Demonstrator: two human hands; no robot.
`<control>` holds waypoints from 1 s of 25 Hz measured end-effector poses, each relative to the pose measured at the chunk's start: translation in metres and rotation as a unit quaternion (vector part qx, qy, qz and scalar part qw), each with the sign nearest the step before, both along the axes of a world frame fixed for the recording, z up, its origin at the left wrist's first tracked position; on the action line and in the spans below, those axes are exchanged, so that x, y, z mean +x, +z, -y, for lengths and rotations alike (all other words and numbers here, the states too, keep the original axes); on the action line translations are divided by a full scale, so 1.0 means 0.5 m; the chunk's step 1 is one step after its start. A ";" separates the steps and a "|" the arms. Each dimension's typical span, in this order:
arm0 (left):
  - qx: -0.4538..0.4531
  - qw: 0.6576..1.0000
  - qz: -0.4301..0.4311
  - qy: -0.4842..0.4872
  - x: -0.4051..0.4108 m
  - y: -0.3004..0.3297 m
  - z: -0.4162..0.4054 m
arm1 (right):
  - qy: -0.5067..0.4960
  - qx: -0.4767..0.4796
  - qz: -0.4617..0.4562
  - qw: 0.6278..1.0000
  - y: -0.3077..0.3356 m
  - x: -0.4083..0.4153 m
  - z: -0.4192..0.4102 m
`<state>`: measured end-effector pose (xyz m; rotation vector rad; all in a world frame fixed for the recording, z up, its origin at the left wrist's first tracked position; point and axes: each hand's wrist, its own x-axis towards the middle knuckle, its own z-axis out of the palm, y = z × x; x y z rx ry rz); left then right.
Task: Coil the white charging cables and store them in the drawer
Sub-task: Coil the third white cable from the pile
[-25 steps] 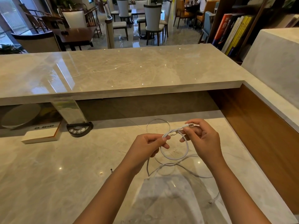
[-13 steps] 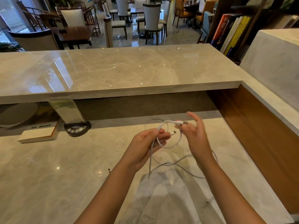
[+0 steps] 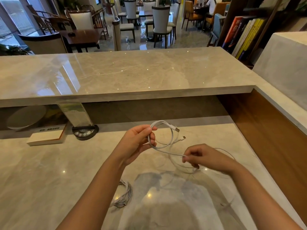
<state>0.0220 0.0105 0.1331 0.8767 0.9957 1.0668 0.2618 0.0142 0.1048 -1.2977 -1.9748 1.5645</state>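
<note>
A thin white charging cable (image 3: pixel 172 140) forms one loop above the marble desk (image 3: pixel 49 171), both plug ends sticking out to the right of the loop. My left hand (image 3: pixel 137 143) pinches the loop's left side between thumb and fingers. My right hand (image 3: pixel 204 157), lower and to the right, pinches the loose run of the same cable, which trails blurred down to the desk beneath it. A second white cable (image 3: pixel 123 195), bundled, lies on the desk under my left forearm. No drawer is in view.
A raised marble counter (image 3: pixel 132 75) overhangs the desk's far side. Under it stand a book (image 3: pixel 46 138), a round black button device (image 3: pixel 83 132) with an upright card, and a pale round dish (image 3: pixel 25 117). A wooden side wall (image 3: pixel 274 138) bounds the right.
My right hand has let go of the plug end and dropped down and right along the cable, drawing it out. My left hand keeps the loop, raised slightly.
</note>
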 end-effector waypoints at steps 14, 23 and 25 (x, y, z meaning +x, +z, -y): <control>-0.041 0.998 -0.046 0.003 0.013 -0.020 0.024 | -0.195 0.033 0.131 0.971 0.067 -0.015 -0.094; -0.044 0.997 0.025 0.063 0.054 -0.046 0.040 | -0.098 0.217 0.074 0.968 0.107 -0.142 0.026; -0.045 0.995 0.059 0.060 0.051 -0.042 0.040 | -0.137 0.286 0.064 0.946 0.079 -0.150 0.039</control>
